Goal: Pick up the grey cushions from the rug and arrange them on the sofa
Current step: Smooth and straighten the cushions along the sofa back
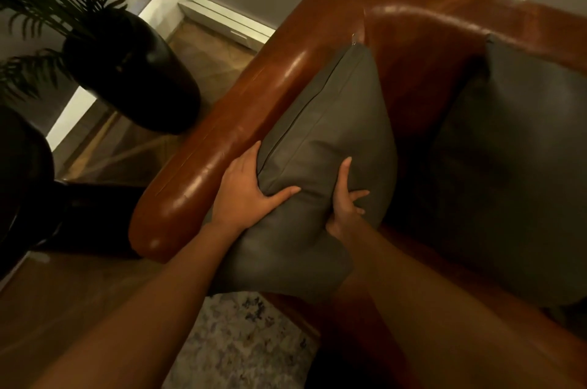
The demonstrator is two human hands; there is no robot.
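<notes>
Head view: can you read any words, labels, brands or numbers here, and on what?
None. No text shows on the held cushion, the second cushion, the sofa, the pot or the rug; the light is dim, so fine print could be missed.

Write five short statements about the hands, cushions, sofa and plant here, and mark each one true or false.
1. The left hand and right hand both grip one grey cushion. True.
2. A second grey cushion leans against the back of the sofa. True.
3. The sofa is grey fabric. False: it is shiny brown leather.
4. The gripped grey cushion lies flat on the floor. False: it is held up against the sofa's armrest.
5. A potted plant stands on the sofa seat. False: its black pot stands on the floor beside the armrest.
</notes>
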